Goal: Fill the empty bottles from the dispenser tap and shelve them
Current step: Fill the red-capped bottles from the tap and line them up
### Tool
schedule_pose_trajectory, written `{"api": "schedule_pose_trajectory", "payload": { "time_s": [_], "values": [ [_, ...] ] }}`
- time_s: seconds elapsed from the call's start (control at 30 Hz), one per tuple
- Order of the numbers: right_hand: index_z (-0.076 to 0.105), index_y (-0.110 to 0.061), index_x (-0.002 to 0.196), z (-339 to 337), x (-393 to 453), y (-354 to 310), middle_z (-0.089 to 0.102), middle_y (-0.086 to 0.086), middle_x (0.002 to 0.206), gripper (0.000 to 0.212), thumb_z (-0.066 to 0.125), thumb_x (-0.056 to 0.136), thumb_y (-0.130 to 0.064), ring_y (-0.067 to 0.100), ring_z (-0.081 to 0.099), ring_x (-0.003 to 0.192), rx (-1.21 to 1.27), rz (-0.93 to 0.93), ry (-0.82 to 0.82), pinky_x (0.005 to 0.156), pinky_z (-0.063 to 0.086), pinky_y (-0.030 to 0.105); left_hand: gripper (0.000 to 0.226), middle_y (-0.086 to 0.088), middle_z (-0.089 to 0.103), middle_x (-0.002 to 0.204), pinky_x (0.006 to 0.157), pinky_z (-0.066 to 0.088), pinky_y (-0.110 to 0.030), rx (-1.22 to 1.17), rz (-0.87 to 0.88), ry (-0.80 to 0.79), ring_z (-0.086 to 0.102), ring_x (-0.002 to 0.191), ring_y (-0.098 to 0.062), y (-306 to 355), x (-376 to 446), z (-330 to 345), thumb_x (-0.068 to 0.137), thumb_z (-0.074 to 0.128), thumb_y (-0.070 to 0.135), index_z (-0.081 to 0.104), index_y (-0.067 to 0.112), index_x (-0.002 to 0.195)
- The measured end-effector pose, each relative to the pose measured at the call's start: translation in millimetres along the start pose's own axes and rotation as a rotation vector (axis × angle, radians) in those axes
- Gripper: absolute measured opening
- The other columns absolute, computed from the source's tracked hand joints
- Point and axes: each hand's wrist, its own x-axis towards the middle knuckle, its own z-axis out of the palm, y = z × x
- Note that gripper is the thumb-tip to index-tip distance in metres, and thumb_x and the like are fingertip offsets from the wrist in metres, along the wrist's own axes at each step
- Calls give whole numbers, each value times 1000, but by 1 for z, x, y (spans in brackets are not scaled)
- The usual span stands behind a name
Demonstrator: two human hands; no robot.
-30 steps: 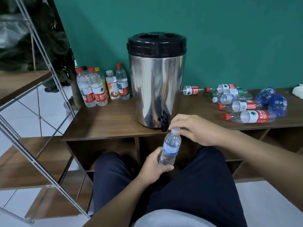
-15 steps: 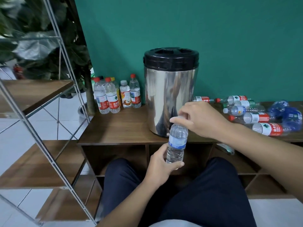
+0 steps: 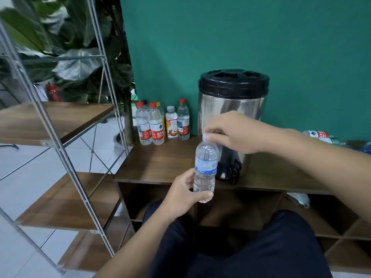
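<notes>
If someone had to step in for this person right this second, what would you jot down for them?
Left hand: grip round the lower body of the blue-label bottle, held upright in front of the dispenser.
Right hand: fingertips pinch the bottle's cap.
Done: the held bottle looks filled; six bottles stand on the cabinet top left of the dispenser.
Left: finish the cap, put this bottle on the shelf rack, then fill the bottles lying at the right at the tap.

Fallen bottles behind right forearm.
</notes>
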Motion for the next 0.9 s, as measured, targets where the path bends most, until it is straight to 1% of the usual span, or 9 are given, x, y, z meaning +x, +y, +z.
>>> {"api": "schedule_pose_trajectory", "payload": {
  "time_s": [0.07,0.17,0.33,0.4,0.47,0.53,0.67,0.83,0.9],
  "values": [
    [77,-25,104,5,22,-3,68,-13,96,35,54,112,-51,9,65,90,-18,20,30,87,58,42,55,0,82,128,115,57,-51,-11,2,32,77,122,-22,1,4,-12,87,96,8,74,23,135],
    [74,-18,94,15,55,-10,68,-2,91,51,47,112,-57,19,66,85,-84,68,96,83,58,46,56,-3,82,126,114,58,-57,-58,9,103,78,120,-25,-4,13,-29,87,95,4,75,22,136],
    [70,-6,78,37,104,-24,68,9,73,66,49,111,-59,29,68,72,-89,184,181,65,55,46,58,5,83,121,109,60,-57,11,16,271,79,114,-20,-18,28,-55,84,97,12,76,31,135],
    [70,-5,77,48,122,-28,68,9,70,67,52,110,-61,28,66,67,-79,240,208,54,44,40,60,10,83,117,106,62,-53,68,9,340,79,110,-13,-22,34,-65,83,97,15,75,35,135],
    [61,-8,70,57,139,-34,61,7,66,64,55,110,-58,25,58,61,-70,272,220,49,29,35,63,16,83,117,105,63,-48,112,-4,386,79,109,-7,-28,41,-74,83,98,18,73,37,137],
    [51,-11,65,63,153,-40,54,5,64,62,59,110,-54,20,49,56,-40,284,233,49,24,32,63,19,82,114,103,64,-46,143,-18,419,78,108,-4,-35,49,-83,82,99,21,72,39,136],
    [44,-13,63,78,178,-45,47,1,61,60,65,109,-48,17,42,53,84,276,255,49,26,31,61,19,82,113,100,65,-45,167,-39,476,78,105,-3,-49,66,-100,81,99,25,71,40,133],
    [51,-12,67,101,208,-39,56,6,66,55,68,108,-45,19,52,58,173,248,246,54,33,35,64,21,81,111,100,65,-40,204,-116,492,77,102,2,-68,87,-123,80,101,24,67,40,132],
    [47,-16,67,109,217,-36,54,4,69,53,68,108,-43,16,50,61,197,232,251,56,33,36,63,21,81,111,100,65,-42,211,-130,487,77,102,2,-75,93,-131,80,101,23,68,39,131]
  ]
}}
